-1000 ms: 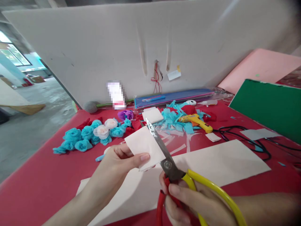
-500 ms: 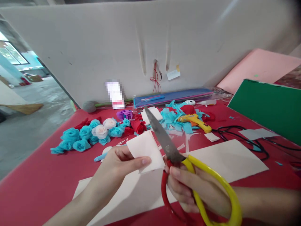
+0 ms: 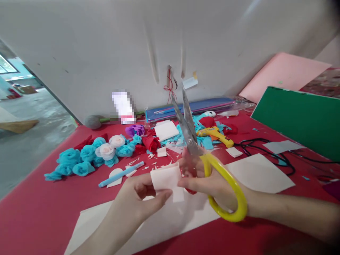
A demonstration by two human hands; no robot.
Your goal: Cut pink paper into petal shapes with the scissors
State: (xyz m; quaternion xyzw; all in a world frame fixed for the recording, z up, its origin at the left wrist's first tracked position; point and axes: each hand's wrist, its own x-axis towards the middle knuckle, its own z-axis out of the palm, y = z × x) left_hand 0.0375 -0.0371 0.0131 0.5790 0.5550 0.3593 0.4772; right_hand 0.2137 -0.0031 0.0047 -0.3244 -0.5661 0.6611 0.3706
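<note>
In front of me my left hand [image 3: 140, 194] pinches a small folded piece of white paper [image 3: 165, 177] between thumb and fingers. My right hand [image 3: 217, 187] holds scissors [image 3: 189, 136] with a yellow loop and a partly hidden red one; their blades point up, slightly apart. The right thumb touches the paper's right edge. Below both hands lies a large white sheet [image 3: 92, 219]. To the left, a light-blue pen [image 3: 122, 174] rests across rounded white paper cutouts [image 3: 115, 182], and small white scraps are scattered beyond the paper.
Blue and white paper flowers [image 3: 87, 153] lie at the left. A stack of white paper squares [image 3: 166, 131], blue scraps and a yellow glue gun [image 3: 216, 136] sit ahead. Black cable [image 3: 261, 148] and a green board [image 3: 300, 122] are on the right; a phone [image 3: 123, 106] leans at the back.
The scissors have swung more upright and their blades have parted. My right hand has come to the paper, which now looks folded over. The view has shifted slightly right.
</note>
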